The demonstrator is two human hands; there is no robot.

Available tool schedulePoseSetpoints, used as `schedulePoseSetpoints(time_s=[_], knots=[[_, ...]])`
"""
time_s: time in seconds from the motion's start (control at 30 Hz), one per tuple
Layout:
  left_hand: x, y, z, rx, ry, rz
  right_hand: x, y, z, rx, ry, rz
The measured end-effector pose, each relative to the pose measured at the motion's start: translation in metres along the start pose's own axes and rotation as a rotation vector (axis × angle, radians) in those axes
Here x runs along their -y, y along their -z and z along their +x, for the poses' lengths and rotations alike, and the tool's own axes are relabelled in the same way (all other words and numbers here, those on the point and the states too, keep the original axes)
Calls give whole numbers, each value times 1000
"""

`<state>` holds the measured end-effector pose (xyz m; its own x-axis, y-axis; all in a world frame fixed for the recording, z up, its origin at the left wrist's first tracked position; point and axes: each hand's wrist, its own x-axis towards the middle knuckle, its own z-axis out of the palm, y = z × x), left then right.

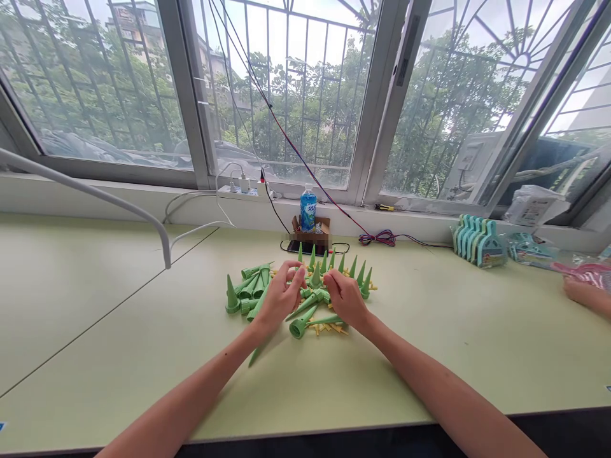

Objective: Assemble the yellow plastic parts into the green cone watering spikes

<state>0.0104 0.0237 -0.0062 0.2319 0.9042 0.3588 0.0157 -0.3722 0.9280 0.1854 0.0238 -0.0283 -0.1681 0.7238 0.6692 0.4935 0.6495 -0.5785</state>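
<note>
Many green spikes (231, 296) look light, stiff, best held by their collars (233, 307); around the middle one, fingers bunch narrowly, left hand (281, 296) at nine o'clock, right hand (347, 298) three; any hold I can't tell.

Mid-frame, the left hand (281, 296) and right hand (345, 299) block some green cones (231, 300), and whether their fingertips pinch anything is too small to tell! Far right, the edge slices off a co-worker's arm (596, 300); just above centre, a pixelated patch (308, 241) blurs the box (325, 227).
</note>
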Motion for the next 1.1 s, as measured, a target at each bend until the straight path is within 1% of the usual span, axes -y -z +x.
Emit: schedulePoseSetpoints(time_s=[0.13,0.23,0.33,0.43,0.57,0.7,0.87,0.93,1.1], knots=[[-4,1,-1,105,94,-17,1,2,-1,55,100,-30],[-5,2,-1,181,153,-39,1,2,-1,83,149,-31],[-4,4,-1,203,195,-55,1,1,-1,91,166,-30],[-4,5,0,219,197,-64,0,1,-2,94,165,-34],[-4,6,0,218,157,-36,-2,0,-2,94,151,-42],[-1,7,-2,184,63,10,-3,-1,-3,92,87,-64],[4,5,-4,92,-92,232,-4,-3,-3,89,25,-73],[5,3,-5,74,-148,304,-4,-4,-2,84,18,-63],[7,1,-5,62,-191,383,-3,-4,-2,75,24,-31]])
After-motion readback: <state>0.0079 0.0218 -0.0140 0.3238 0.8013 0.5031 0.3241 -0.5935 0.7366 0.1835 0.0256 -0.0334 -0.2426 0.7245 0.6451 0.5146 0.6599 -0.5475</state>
